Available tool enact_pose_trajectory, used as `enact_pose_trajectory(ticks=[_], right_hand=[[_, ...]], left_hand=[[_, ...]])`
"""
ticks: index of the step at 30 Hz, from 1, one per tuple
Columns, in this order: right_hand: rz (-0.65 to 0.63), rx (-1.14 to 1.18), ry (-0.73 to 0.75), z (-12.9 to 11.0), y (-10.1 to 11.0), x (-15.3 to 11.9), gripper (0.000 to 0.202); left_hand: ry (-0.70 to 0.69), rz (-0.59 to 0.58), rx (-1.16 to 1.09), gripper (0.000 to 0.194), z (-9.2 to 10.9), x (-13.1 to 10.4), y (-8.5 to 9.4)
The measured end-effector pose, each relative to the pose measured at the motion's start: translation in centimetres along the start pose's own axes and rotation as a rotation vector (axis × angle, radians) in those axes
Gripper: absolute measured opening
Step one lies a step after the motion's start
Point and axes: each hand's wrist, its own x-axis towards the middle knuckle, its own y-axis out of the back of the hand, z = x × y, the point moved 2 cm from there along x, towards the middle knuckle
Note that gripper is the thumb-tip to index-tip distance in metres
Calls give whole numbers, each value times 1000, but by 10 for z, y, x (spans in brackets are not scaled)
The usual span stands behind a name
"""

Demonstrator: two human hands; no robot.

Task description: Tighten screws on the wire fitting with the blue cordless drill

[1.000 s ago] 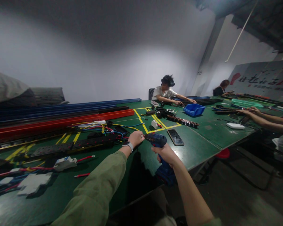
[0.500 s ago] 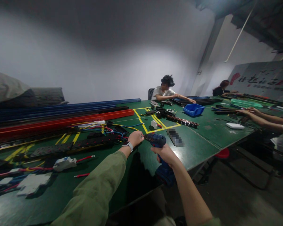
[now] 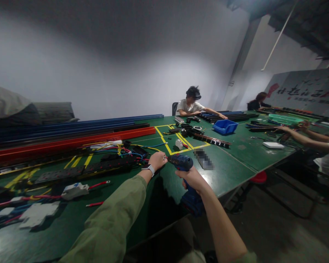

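- Right hand (image 3: pixel 193 179): fingers wrapped firmly around the handle of a blue power drill (image 3: pixel 182 162), near the front edge of the green table (image 3: pixel 222 175). The drill's nose points toward the left hand.
- Left hand (image 3: pixel 157 160): fingertips pinched on a small piece (image 3: pixel 165 158) right at the drill tip (its exact nature is too small to certify).
- Location of work: the small piece sits between the left fingertips and the bit, right of the black socket strip (image 3: pixel 86 168) and its coloured wires.
- Done, as far as visible: a red lead (image 3: pixel 99 184) with a metal lug appears joined to the white module (image 3: pixel 75 190). Further wires run to the white block (image 3: pixel 40 213) at the near left.
- Outstanding, in this inspector's judgement: the fastening at the drill tip looks under way and unfinished; whether any screw is seated cannot be told. A short red lead (image 3: pixel 95 204) lies apart from the white module, seemingly unattached, and the wires by the strip look untidied.
- Overall stage: judged partway, with no finished assembly identifiable.
- Surroundings: a blue bin (image 3: pixel 225 126) stands farther off, near a co-worker (image 3: pixel 190 106) across the table.
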Motion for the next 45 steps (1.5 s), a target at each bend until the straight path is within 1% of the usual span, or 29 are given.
enact_pose_trajectory(ticks=[7,13,20,33,45], right_hand=[[12,-9,-8,1,-1,0,22],[14,-4,3,2,-1,1,19],[17,0,-6,0,-1,0,19],[22,5,-25,-3,-1,-1,19],[-3,-8,-13,2,0,2,21]], left_hand=[[22,-15,-8,29,0,0,0],[-2,16,0,27,0,-1,-1],[8,4,-9,27,0,-1,1],[4,6,-3,27,-2,0,-3],[11,4,10,28,-1,0,-2]])
